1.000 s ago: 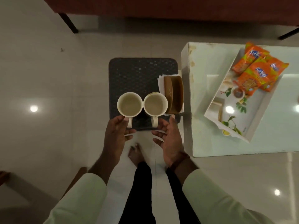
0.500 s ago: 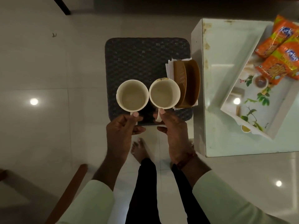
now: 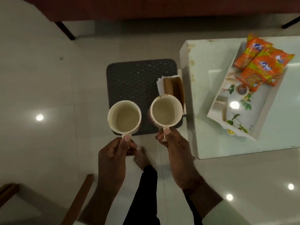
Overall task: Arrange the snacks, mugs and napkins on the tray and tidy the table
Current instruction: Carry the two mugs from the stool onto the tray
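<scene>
Two empty cream mugs are lifted above a dark woven stool (image 3: 138,82). My left hand (image 3: 113,153) grips the handle of the left mug (image 3: 124,116). My right hand (image 3: 177,148) grips the handle of the right mug (image 3: 166,111). A brown napkin holder (image 3: 176,88) with white napkins (image 3: 159,83) stands on the stool's right edge, partly behind the right mug. On the white table (image 3: 207,65) at the right lies a white floral tray (image 3: 263,108) carrying orange snack packets (image 3: 259,65) at its far end.
A small cup (image 3: 241,90) and a pale block (image 3: 220,101) rest on the tray. A dark red sofa (image 3: 146,7) on black legs spans the top. A wooden chair edge (image 3: 78,198) sits at lower left. My legs and bare foot (image 3: 142,158) stand on the glossy floor.
Both hands closed on the mug handles and raised the mugs off the stool toward me. The camera view shifted as well.
</scene>
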The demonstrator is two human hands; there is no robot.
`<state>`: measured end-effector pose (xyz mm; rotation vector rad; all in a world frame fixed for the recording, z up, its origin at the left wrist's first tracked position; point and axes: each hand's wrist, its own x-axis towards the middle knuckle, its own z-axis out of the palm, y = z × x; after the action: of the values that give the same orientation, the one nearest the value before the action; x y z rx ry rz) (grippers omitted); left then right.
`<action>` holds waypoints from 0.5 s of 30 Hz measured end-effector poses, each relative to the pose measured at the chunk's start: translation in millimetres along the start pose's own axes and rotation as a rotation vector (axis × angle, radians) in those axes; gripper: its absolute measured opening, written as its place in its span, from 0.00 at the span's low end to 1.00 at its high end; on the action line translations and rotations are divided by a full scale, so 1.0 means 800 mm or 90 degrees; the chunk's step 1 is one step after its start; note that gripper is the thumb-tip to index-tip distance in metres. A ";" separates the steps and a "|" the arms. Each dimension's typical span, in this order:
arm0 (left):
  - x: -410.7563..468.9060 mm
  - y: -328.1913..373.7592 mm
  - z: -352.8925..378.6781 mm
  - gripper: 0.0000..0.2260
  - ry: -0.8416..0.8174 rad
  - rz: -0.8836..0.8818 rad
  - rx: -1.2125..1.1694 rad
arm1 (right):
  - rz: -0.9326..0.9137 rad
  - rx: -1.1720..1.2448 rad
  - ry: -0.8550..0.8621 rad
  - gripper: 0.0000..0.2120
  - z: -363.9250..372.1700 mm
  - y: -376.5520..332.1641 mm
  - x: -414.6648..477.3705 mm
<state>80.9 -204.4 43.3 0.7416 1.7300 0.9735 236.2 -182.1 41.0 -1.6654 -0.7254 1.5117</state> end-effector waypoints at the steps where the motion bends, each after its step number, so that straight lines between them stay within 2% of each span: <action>1: -0.009 0.014 0.000 0.16 -0.001 0.011 0.004 | -0.009 0.003 0.001 0.17 -0.008 -0.014 -0.010; 5: -0.037 0.067 0.018 0.17 -0.016 0.045 0.010 | -0.064 0.038 0.029 0.17 -0.051 -0.067 -0.042; 9: -0.051 0.115 0.063 0.21 -0.066 0.091 0.042 | -0.113 0.070 0.058 0.17 -0.107 -0.116 -0.051; 15: -0.060 0.166 0.185 0.20 -0.143 0.091 0.028 | -0.154 0.067 0.138 0.14 -0.213 -0.166 -0.040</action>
<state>241.9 -138.6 150.6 0.9751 1.5231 0.9125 410.6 -162.1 170.8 -1.5699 -0.6896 1.1606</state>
